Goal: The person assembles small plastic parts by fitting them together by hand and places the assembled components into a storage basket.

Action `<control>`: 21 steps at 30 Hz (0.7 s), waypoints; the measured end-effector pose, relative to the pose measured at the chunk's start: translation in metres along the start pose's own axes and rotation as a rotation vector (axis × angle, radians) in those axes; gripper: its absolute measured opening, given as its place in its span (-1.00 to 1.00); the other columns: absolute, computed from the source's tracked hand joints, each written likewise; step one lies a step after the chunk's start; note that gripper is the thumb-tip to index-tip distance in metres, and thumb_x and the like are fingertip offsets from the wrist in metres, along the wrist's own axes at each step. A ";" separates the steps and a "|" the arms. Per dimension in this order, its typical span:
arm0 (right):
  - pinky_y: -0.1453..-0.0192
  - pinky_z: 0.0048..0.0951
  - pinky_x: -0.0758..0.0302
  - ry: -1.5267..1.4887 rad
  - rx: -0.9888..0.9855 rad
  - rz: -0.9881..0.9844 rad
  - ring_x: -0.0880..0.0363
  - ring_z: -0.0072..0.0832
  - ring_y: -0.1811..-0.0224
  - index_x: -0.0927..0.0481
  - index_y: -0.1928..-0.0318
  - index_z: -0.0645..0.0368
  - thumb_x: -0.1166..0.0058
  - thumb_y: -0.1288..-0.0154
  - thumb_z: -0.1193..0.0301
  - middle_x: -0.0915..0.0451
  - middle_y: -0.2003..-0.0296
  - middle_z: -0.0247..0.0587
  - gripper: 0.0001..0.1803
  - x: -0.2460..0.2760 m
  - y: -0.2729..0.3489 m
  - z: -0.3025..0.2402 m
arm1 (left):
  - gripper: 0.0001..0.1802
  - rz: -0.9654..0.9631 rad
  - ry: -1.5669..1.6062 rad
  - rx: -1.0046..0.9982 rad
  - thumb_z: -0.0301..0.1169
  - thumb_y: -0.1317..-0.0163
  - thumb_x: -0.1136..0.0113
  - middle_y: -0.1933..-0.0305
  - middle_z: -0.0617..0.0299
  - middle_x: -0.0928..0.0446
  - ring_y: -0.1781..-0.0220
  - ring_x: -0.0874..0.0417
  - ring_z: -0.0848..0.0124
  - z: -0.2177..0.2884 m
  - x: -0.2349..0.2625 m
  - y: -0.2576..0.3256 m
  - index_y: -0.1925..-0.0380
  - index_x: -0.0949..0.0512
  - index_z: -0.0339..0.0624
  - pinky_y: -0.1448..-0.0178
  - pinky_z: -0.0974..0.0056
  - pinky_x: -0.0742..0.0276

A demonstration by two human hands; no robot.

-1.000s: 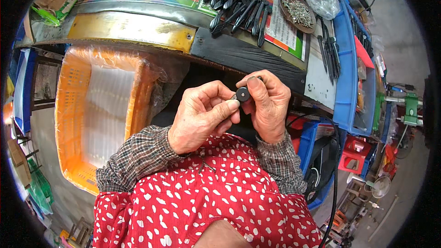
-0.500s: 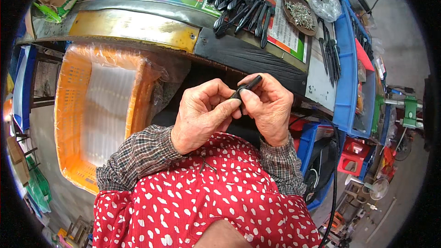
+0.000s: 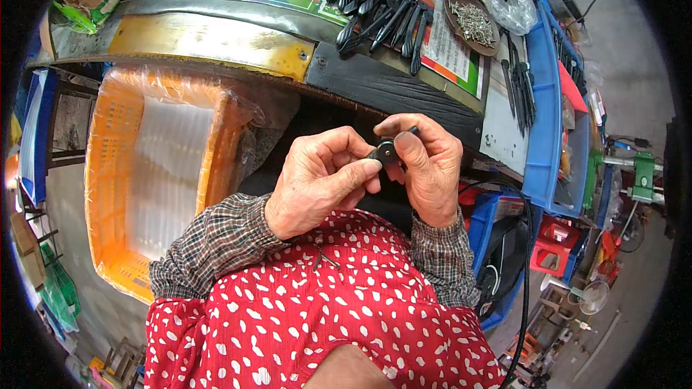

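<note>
Between my hands, in front of the bench edge, is a small black part [image 3: 386,150] with a rounded joint and a small metal dot at its centre. My left hand [image 3: 313,184] pinches its near left end between thumb and forefinger. My right hand [image 3: 430,166] has its fingers curled behind the part's far end, the thumb raised beside the joint; those fingertips are partly hidden. On the bench above lies a heap of black elongated plastic parts [image 3: 382,7]. Beside them sits a brown dish [image 3: 493,49] of small metal pins [image 3: 472,23].
To the left below the bench edge [image 3: 216,47] stands an orange crate [image 3: 115,173] lined with clear plastic. A blue tray [image 3: 542,122] stands at the bench's right, near more slim black parts [image 3: 520,86]. A black cable [image 3: 528,266] hangs at my right.
The black part has turned in my fingers, so its round joint with the metal dot now faces up. My right thumb has lifted off it; my left hand has barely moved.
</note>
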State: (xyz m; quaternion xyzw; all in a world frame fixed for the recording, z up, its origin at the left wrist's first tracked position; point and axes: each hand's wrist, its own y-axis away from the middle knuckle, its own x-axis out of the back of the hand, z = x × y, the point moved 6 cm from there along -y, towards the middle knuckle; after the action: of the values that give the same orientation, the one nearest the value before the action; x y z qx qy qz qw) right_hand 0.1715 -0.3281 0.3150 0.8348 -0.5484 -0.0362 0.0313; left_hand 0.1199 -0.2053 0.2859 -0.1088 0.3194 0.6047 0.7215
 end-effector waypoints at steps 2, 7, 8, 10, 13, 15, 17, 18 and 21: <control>0.57 -0.76 -0.25 -0.006 0.017 -0.043 -0.36 -0.81 0.60 -0.59 0.27 0.25 -0.11 -0.31 0.29 -0.50 0.57 -0.48 -0.76 0.001 -0.001 0.003 | -0.91 -0.008 0.004 0.003 -0.51 -0.27 -0.11 0.52 0.24 -0.55 0.65 -0.42 0.66 -0.001 0.000 0.000 0.34 -0.48 -0.33 0.62 0.58 -0.28; 0.62 -0.75 -0.20 -0.068 -0.018 -0.114 -0.31 -0.82 0.64 -0.60 0.34 0.23 -0.07 -0.35 0.24 -0.48 0.60 -0.48 -0.72 0.001 -0.008 0.009 | -0.90 -0.008 0.045 0.060 -0.50 -0.27 -0.12 0.52 0.24 -0.55 0.65 -0.42 0.65 -0.006 -0.001 -0.002 0.33 -0.48 -0.33 0.62 0.57 -0.28; 0.62 -0.75 -0.20 -0.064 -0.012 -0.115 -0.31 -0.82 0.64 -0.60 0.34 0.23 -0.07 -0.35 0.24 -0.48 0.60 -0.48 -0.72 -0.003 -0.006 0.007 | -0.90 -0.006 0.046 0.027 -0.49 -0.27 -0.13 0.52 0.24 -0.55 0.65 -0.42 0.65 -0.004 -0.001 -0.001 0.33 -0.48 -0.33 0.62 0.58 -0.28; 0.61 -0.75 -0.21 0.069 0.113 0.053 -0.32 -0.81 0.63 -0.60 0.33 0.24 -0.08 -0.34 0.26 -0.49 0.59 -0.47 -0.73 -0.001 -0.002 0.000 | -0.90 -0.002 0.046 -0.004 -0.49 -0.27 -0.13 0.52 0.24 -0.55 0.65 -0.42 0.65 0.000 -0.001 -0.001 0.33 -0.49 -0.33 0.62 0.58 -0.28; 0.58 -0.76 -0.24 -0.007 0.059 0.023 -0.34 -0.81 0.60 -0.59 0.27 0.25 -0.09 -0.33 0.27 -0.51 0.56 -0.47 -0.74 -0.002 -0.004 0.002 | -0.90 0.024 0.031 0.014 -0.50 -0.27 -0.12 0.52 0.25 -0.55 0.64 -0.43 0.66 0.000 0.001 -0.004 0.33 -0.48 -0.33 0.62 0.58 -0.27; 0.57 -0.77 -0.26 -0.043 0.025 -0.002 -0.36 -0.82 0.59 -0.59 0.23 0.26 -0.11 -0.32 0.30 -0.51 0.54 -0.48 -0.76 -0.001 -0.005 0.003 | -0.92 0.037 0.010 0.007 -0.51 -0.27 -0.12 0.51 0.25 -0.55 0.63 -0.43 0.67 0.000 0.003 -0.004 0.32 -0.48 -0.33 0.61 0.58 -0.27; 0.55 -0.77 -0.27 -0.078 -0.009 -0.028 -0.37 -0.82 0.57 -0.58 0.19 0.26 -0.12 -0.31 0.33 -0.52 0.51 -0.48 -0.77 -0.002 -0.003 0.001 | -0.92 0.049 0.005 -0.023 -0.52 -0.27 -0.12 0.51 0.26 -0.55 0.62 -0.43 0.68 0.003 0.002 -0.003 0.32 -0.48 -0.33 0.61 0.59 -0.27; 0.54 -0.77 -0.29 -0.029 -0.027 -0.036 -0.39 -0.81 0.56 -0.57 0.16 0.27 -0.14 -0.28 0.38 -0.52 0.50 -0.48 -0.78 -0.002 -0.003 0.001 | -0.92 0.060 0.001 -0.053 -0.53 -0.26 -0.12 0.50 0.26 -0.55 0.62 -0.43 0.69 0.006 0.002 -0.003 0.32 -0.48 -0.33 0.60 0.59 -0.27; 0.50 -0.76 -0.37 0.031 -0.058 -0.043 -0.44 -0.80 0.53 -0.55 0.15 0.29 -0.15 -0.22 0.53 -0.54 0.46 -0.45 -0.82 -0.006 -0.002 -0.001 | -0.93 0.081 -0.042 -0.068 -0.54 -0.26 -0.11 0.49 0.26 -0.55 0.61 -0.42 0.70 0.002 0.004 -0.001 0.31 -0.48 -0.34 0.60 0.59 -0.27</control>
State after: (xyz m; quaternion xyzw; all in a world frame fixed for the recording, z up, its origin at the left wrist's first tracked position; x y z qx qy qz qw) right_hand 0.1712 -0.3222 0.3162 0.8456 -0.5286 -0.0399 0.0634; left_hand 0.1215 -0.2010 0.2848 -0.1074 0.2875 0.6461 0.6988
